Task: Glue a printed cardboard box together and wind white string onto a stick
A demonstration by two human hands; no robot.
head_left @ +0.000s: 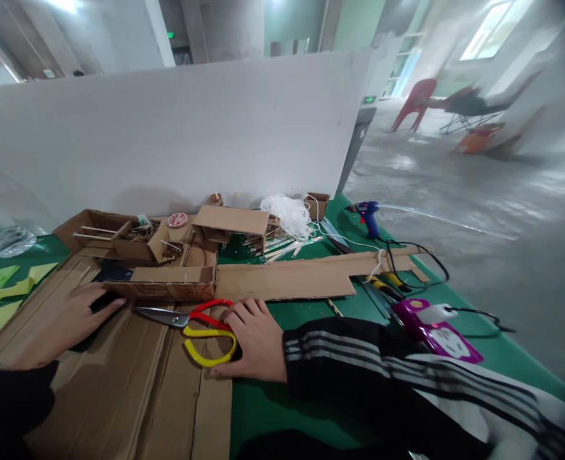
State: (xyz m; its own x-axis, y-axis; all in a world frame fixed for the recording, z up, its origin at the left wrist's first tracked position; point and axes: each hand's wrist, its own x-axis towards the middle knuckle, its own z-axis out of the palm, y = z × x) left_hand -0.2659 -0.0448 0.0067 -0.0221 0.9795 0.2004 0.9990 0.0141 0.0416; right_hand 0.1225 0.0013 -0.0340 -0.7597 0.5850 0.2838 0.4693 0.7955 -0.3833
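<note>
Scissors lie on cardboard; right hand touches their handles, left hand lies flat left of them, all fingers slack. Behind them: box, string, glue gun.

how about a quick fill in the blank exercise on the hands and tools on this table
1. The scissors have one red handle and one ____ handle.
2. The left hand lies flat on the ____ sheet.
3. The right hand rests against the scissors' handles, and its dark sleeve has ____ stripes.
4. The glue gun at the far side of the table is ____.
Missing words: yellow; cardboard; white; blue.
</note>
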